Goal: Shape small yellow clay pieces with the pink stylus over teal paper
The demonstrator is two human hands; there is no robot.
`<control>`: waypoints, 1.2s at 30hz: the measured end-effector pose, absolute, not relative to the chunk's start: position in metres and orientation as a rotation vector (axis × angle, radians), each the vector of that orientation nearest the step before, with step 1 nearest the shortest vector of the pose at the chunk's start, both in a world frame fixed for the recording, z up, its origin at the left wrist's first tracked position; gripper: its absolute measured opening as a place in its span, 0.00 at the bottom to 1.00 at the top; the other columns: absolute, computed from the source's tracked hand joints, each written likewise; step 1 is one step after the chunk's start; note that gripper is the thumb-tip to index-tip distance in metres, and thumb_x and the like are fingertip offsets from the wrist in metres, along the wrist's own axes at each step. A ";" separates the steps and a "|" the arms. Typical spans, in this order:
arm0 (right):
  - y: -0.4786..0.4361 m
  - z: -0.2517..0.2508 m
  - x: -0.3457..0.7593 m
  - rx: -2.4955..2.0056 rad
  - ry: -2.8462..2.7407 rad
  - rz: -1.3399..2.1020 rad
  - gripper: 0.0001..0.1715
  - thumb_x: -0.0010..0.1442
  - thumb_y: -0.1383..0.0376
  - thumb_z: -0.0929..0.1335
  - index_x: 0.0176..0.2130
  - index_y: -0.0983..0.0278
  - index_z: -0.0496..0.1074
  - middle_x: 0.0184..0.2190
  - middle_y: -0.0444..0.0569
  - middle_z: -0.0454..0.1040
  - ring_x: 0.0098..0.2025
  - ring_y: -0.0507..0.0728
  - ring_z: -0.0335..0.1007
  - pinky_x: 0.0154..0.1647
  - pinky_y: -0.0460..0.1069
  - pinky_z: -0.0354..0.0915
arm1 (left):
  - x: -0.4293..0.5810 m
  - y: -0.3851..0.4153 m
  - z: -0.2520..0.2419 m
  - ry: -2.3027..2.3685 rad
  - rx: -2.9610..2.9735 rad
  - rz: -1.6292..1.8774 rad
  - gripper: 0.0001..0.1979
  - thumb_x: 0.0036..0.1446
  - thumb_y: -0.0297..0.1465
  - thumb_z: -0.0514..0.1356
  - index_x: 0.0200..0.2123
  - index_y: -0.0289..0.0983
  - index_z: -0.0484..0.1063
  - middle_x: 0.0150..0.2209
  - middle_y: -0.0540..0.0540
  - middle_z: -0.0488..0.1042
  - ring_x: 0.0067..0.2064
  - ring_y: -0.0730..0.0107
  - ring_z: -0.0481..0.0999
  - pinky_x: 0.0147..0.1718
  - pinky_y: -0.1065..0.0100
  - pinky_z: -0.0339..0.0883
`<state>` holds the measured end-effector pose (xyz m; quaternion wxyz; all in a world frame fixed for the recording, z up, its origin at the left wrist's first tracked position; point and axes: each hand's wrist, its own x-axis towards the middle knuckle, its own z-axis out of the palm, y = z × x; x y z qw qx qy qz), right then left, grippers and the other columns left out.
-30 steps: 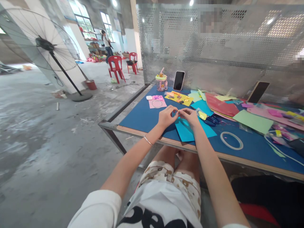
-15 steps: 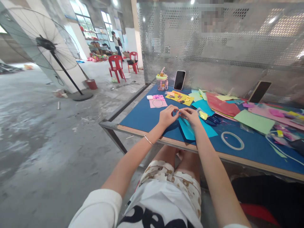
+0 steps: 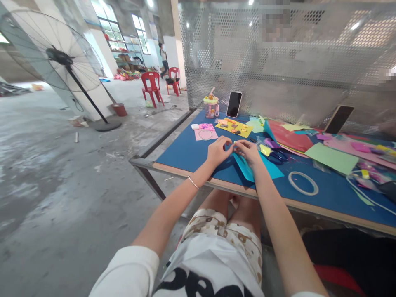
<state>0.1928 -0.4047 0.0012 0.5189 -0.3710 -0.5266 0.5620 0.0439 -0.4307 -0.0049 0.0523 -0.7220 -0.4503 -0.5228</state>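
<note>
My left hand [image 3: 220, 149] and my right hand [image 3: 246, 151] meet above the front of the blue table, fingertips pinched together. Between them is a tiny yellow piece [image 3: 234, 142], too small to name; both hands seem to grip it. Beneath my right hand lies a bright blue sheet [image 3: 246, 167], partly hidden by the forearm. Just right of that hand are dark-handled scissors [image 3: 278, 156] and a small clear packet with yellow in it [image 3: 265, 150]. Behind my hands a yellow sheet [image 3: 227, 128] carries small orange and brown shaped pieces.
A pink card with a ring drawn on it [image 3: 206, 135], a lidded cup [image 3: 211, 108] and a phone [image 3: 234, 104] stand or lie at the back left. Coloured sheets [image 3: 291, 138] and a white tape ring [image 3: 303, 183] are to the right. Perforated metal panel [image 3: 241, 53] behind.
My hands hold nearly the same place. Behind the scissors, a blue sheet has lifted and shifted right, baring something purple. A person in the background has walked to the right.
</note>
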 end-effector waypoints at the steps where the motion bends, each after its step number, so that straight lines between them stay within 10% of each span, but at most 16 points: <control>1: -0.405 0.002 0.193 -0.889 -1.264 1.345 0.20 0.37 0.53 0.77 0.29 0.61 0.75 0.26 0.44 0.75 0.28 0.51 0.71 0.36 0.48 0.70 | 0.044 -0.431 -0.005 -1.369 -2.193 -1.592 0.04 0.56 0.33 0.58 0.33 0.38 0.68 0.31 0.53 0.71 0.26 0.79 0.66 0.28 0.74 0.60; 36: -0.405 -0.001 0.193 -0.867 -1.288 1.296 0.19 0.40 0.53 0.75 0.29 0.61 0.75 0.28 0.45 0.76 0.28 0.52 0.71 0.36 0.49 0.69 | 0.044 -0.431 -0.006 -1.376 -2.213 -1.637 0.02 0.56 0.30 0.57 0.34 0.38 0.68 0.31 0.52 0.71 0.26 0.79 0.65 0.29 0.75 0.60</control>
